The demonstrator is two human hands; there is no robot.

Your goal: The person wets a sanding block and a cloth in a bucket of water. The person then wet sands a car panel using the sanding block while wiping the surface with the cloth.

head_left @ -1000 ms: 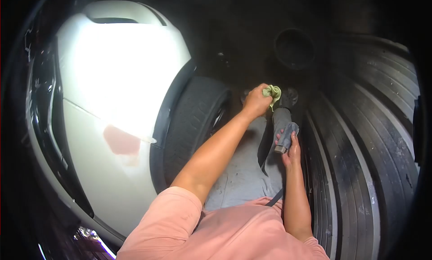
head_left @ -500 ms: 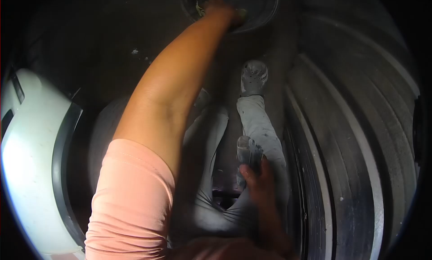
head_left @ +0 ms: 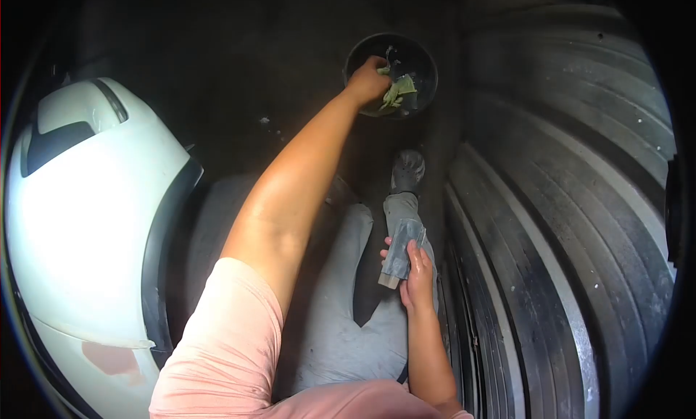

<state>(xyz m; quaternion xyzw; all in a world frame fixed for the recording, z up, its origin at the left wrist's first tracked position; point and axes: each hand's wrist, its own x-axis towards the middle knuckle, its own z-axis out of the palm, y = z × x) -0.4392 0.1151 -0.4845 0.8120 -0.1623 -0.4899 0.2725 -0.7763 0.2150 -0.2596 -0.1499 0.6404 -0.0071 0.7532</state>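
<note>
A green cloth hangs at the mouth of a dark bucket, the left hand's grip bunched around it, while the right hand grasps a grey block over grey trousers, between a white car and a ribbed wall

We count one each
One cloth in our left grip, one bucket by it, one block in our right grip.
</note>
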